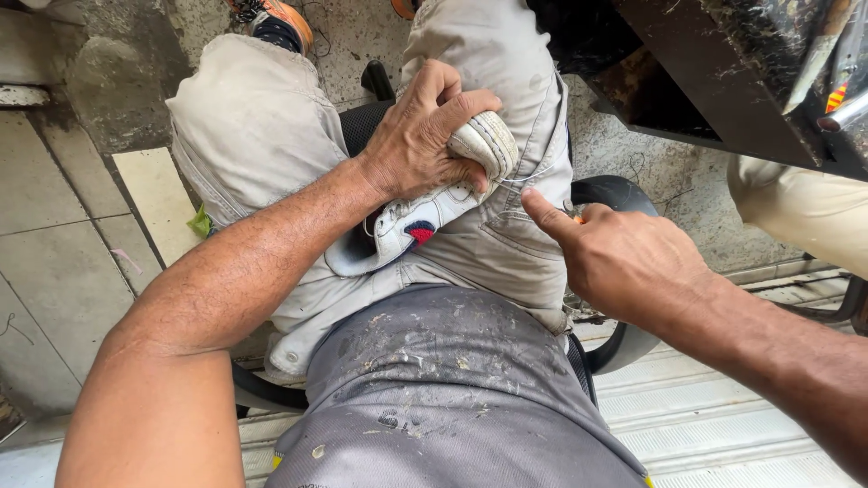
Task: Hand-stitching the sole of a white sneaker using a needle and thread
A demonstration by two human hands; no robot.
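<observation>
Small white leather sneaker (425, 217) with red-and-blue side patch, lying on lap. Left hand (425, 136) clamped over its toe. Right hand (624, 258), just right of the sneaker, pinches a barely visible orange-tipped object.

Our left hand (425, 136) reaches forward, arm nearly straight, fingers (466, 101) curled tight in a grip. Our right hand (624, 258) sits close beside, wrist bent inward, thumb extended, other fingers tucked out of sight.

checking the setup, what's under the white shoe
The white shoe rests on the person's lap, on light trousers, gripped by the left hand. Whatever lies directly beneath it is covered.
</observation>
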